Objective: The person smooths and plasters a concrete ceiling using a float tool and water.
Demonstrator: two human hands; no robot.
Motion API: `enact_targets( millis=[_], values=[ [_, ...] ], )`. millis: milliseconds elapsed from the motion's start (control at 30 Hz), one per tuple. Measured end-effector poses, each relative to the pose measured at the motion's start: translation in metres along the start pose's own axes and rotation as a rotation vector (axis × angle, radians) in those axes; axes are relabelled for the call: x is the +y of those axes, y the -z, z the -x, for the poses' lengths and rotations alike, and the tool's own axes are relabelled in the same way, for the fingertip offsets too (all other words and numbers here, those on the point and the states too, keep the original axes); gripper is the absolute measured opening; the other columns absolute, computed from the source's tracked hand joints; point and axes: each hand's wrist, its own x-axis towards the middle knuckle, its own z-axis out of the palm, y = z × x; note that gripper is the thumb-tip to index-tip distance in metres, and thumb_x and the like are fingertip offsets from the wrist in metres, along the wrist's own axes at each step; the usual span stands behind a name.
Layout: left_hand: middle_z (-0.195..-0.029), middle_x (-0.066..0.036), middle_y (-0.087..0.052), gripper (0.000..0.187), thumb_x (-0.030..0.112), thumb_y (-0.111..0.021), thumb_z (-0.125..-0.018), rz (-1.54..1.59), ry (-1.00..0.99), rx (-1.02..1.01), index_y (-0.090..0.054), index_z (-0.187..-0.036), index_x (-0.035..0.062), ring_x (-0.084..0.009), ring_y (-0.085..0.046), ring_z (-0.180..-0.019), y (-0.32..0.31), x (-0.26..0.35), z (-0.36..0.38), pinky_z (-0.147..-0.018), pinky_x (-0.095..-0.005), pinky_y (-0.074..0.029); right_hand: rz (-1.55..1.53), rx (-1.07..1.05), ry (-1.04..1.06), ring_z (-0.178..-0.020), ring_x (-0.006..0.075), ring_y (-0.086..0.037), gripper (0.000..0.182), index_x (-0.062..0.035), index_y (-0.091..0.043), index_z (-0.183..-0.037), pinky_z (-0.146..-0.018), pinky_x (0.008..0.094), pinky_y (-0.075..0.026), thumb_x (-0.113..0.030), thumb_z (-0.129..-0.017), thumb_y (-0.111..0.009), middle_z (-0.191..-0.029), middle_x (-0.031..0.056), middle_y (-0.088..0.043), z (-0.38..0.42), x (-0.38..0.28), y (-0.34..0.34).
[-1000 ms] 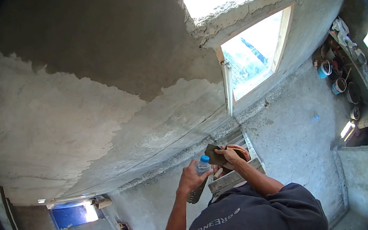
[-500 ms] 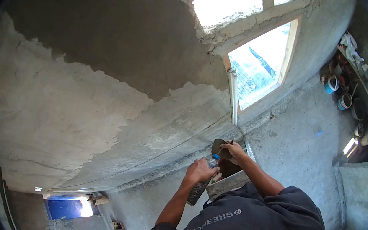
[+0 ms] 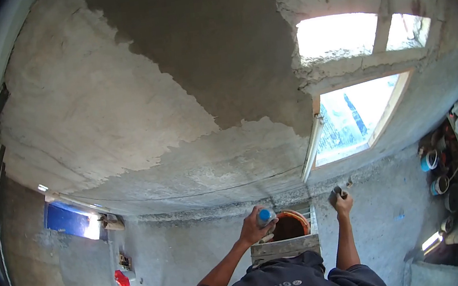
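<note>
My left hand [image 3: 252,229] is wrapped round a clear plastic bottle with a blue cap [image 3: 265,215], its cap toward the camera. Just right of it sits an orange-rimmed bucket [image 3: 305,220] with brown contents, behind a wooden board [image 3: 285,246]. Out to the right of the bucket, my right hand [image 3: 343,203] is closed on a dark flat tool [image 3: 335,193], seen small and partly covered by the fingers.
Ahead stands a plastered wall [image 3: 109,100] with a darker patch [image 3: 211,48] and a window opening [image 3: 357,116]. Several buckets [image 3: 440,184] stand at the far right. A blue panel [image 3: 66,218] and a red object [image 3: 122,279] are at the left.
My right hand has moved right, away from the bottle, with the dark tool. The bottle in my left hand has turned more upright, and the bucket shows more. The view has shifted.
</note>
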Motion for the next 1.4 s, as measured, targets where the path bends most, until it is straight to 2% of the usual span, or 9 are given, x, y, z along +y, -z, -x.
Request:
enact_targets(
  millis=[100,300,467,600,800,967,1067,1167,1400],
  values=[
    [-0.091,-0.015,-0.066,0.055,0.040,-0.078,-0.074,0.036,0.083,0.101,-0.049,-0.108,0.0077,-0.0334,-0.066,-0.087,-0.010,-0.012,0.014,-0.072,-0.0392,-0.051,-0.760,-0.203,-0.367,-0.071,0.0238,-0.066,0.018,-0.0034,-0.060,-0.102,-0.071,0.0384,-0.058,-0.007,-0.085,-0.058,-0.087,0.0077,-0.066,0.002,0.019,0.012],
    [-0.086,-0.015,-0.067,0.054,0.052,-0.068,-0.077,-0.289,0.287,0.253,-0.052,-0.108,0.0095,-0.0359,-0.067,-0.079,-0.014,-0.042,0.039,-0.068,-0.0455,-0.052,-0.812,-0.086,-0.689,-0.074,0.0223,-0.065,0.018,-0.0112,-0.059,-0.093,-0.064,0.0438,-0.057,-0.007,-0.079,-0.068,-0.084,0.0040,-0.063,0.037,0.047,-0.006],
    [-0.082,-0.018,-0.067,0.058,0.052,-0.068,-0.077,-0.328,0.416,0.254,-0.052,-0.106,0.0044,-0.0367,-0.066,-0.077,-0.011,-0.090,0.053,-0.066,-0.0457,-0.052,-0.733,-0.116,-0.488,-0.072,0.0205,-0.063,0.014,-0.0091,-0.057,-0.094,-0.063,0.0373,-0.056,-0.009,-0.083,-0.066,-0.084,0.0047,-0.062,0.064,0.089,-0.048],
    [-0.076,-0.016,-0.066,0.054,0.050,-0.068,-0.078,-0.276,0.377,0.555,-0.053,-0.098,0.0016,-0.0351,-0.066,-0.069,-0.017,-0.129,0.061,-0.060,-0.0442,-0.051,-0.006,0.096,-0.049,-0.067,0.0116,-0.050,0.015,-0.0055,-0.056,-0.087,-0.062,0.0286,-0.044,-0.014,-0.083,-0.069,-0.075,0.0018,-0.055,0.075,0.113,-0.079],
    [-0.072,-0.012,-0.061,0.050,0.033,-0.075,-0.079,0.123,0.508,0.601,-0.044,-0.104,0.0023,-0.0227,-0.064,-0.054,-0.047,-0.212,0.070,-0.048,-0.0332,-0.049,0.101,0.155,0.044,-0.067,0.0310,-0.059,0.019,-0.0019,-0.057,-0.090,-0.064,0.0398,-0.046,-0.019,-0.084,-0.063,-0.076,0.0159,-0.061,0.105,0.061,-0.093],
    [-0.101,-0.022,-0.055,0.049,0.019,-0.075,-0.078,0.095,0.580,0.729,-0.043,-0.111,0.0020,-0.0432,-0.054,-0.097,-0.107,-0.286,0.076,-0.081,-0.0446,-0.044,0.149,0.005,0.012,-0.073,0.0338,-0.062,0.017,-0.0013,-0.057,-0.094,-0.064,0.0414,-0.047,-0.017,-0.088,-0.059,-0.078,0.0188,-0.061,0.122,0.056,-0.097],
    [-0.102,-0.022,-0.055,0.050,0.017,-0.075,-0.078,-0.116,0.566,0.736,-0.042,-0.112,0.0021,-0.0423,-0.055,-0.095,-0.133,-0.295,0.080,-0.082,-0.0427,-0.044,0.178,0.011,-0.147,-0.076,0.0336,-0.063,0.018,-0.0015,-0.057,-0.096,-0.064,0.0395,-0.048,-0.018,-0.089,-0.058,-0.079,0.0193,-0.061,0.122,0.055,-0.097],
    [-0.103,-0.021,-0.055,0.050,0.017,-0.074,-0.078,-0.131,0.603,0.629,-0.042,-0.114,0.0020,-0.0424,-0.055,-0.095,-0.150,-0.296,0.093,-0.083,-0.0420,-0.043,0.252,-0.023,0.257,-0.072,0.0352,-0.061,0.014,-0.0038,-0.057,-0.098,-0.059,0.0417,-0.048,-0.015,-0.090,-0.057,-0.085,0.0181,-0.061,0.127,0.066,-0.092],
    [-0.105,-0.020,-0.057,0.050,0.016,-0.075,-0.077,-0.034,0.572,0.475,-0.045,-0.114,0.0023,-0.0403,-0.057,-0.096,-0.150,-0.256,0.114,-0.082,-0.0432,-0.046,0.535,-0.059,0.475,-0.081,0.0394,-0.061,0.014,-0.0058,-0.057,-0.100,-0.065,0.0460,-0.048,-0.011,-0.088,-0.056,-0.094,0.0183,-0.061,0.141,0.056,-0.075]
  ],
)
